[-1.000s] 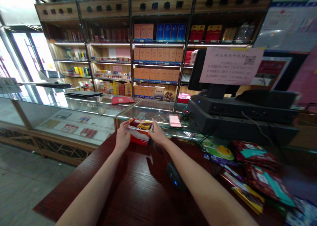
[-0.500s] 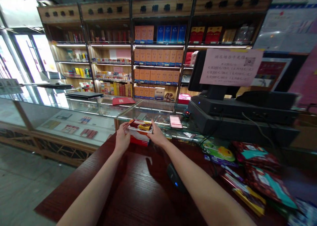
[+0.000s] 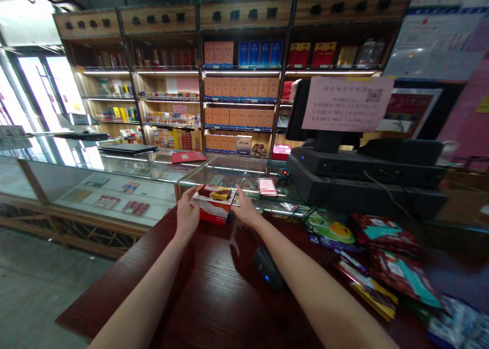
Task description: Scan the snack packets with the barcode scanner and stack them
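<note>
A small red and white cardboard box (image 3: 213, 211) stands near the far edge of the dark wooden counter, with yellow and dark red wrapped snack bars (image 3: 216, 192) on its top. At the box's left side, my left hand (image 3: 187, 215) is closed, its thumb near the front and its fingers partly hidden behind. My right hand (image 3: 247, 210) is at the right side, thumb on the near corner and index finger pointing up along the edge. Under my right forearm lies a black handheld scanner or mouse (image 3: 268, 268) with a blue light.
Snack packets (image 3: 405, 275), a yellow-brown wrapped bar (image 3: 369, 290) and a green package (image 3: 332, 232) lie on the right. A black point-of-sale terminal (image 3: 362, 170) stands behind them. Glass display cases (image 3: 114, 186) run along the left; stocked shelves (image 3: 240, 89) line the back wall.
The view has swung slightly to the right. My left hand's fingers have come down off the box top, and my right hand has shifted a little outward, so the box shows more fully.
</note>
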A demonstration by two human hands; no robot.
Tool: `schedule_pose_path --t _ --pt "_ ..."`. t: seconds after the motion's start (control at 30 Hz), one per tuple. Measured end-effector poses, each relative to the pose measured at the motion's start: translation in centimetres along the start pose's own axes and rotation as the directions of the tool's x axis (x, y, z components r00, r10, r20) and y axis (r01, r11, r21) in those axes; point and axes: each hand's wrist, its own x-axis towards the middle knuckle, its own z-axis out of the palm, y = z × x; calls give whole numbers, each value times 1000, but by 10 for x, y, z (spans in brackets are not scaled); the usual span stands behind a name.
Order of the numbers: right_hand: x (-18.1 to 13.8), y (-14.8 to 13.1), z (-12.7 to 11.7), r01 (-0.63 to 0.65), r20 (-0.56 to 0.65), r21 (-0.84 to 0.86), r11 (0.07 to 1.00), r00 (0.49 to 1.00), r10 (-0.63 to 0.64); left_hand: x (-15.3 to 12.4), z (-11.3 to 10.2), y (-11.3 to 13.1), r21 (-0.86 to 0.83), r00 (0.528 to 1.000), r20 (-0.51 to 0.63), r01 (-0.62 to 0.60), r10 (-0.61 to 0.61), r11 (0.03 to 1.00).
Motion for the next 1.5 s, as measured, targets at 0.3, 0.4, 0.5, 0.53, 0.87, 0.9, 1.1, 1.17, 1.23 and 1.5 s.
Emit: schedule_pose_path --t 0.3,0.4,0.5,0.53,0.87,0.9,1.1,1.17,1.23,1.5 --pt "-26 13 -31 11 -28 -19 1000 1000 -12 -21 14 33 31 999 30 -42 41 999" --pt "-37 18 -44 -11 -27 -36 999 1000 10 -26 24 38 0 997 62 -48 48 999" --pt "-49 25 -56 -27 -41 -43 999 999 26 -33 35 44 -11 992 114 -62 63 998" --pt "-53 28 -61 -32 -49 -40 999 998 30 -35 39 47 -4 990 129 -63 63 998" --pt "-104 66 -101 -106 -127 3 994 986 106 -56 81 77 -48 947 307 -83 94 995" --pt "-108 71 -105 -115 -131 1 993 985 114 -58 85 81 -50 941 323 -90 101 995" --pt "-130 92 -131 -150 -115 -44 988 983 144 -68 107 103 -20 882 457 -121 117 992" --pt "-138 96 -140 -161 -122 -48 986 981 154 -72 114 110 -7 861 491 -148 133 989" --pt "-146 99 -150 -175 -126 -55 983 978 167 -76 123 117 3 833 532 -179 150 984" --pt "-175 106 -188 -296 -135 -143 944 951 278 -91 159 146 20 670 699 -369 251 929"
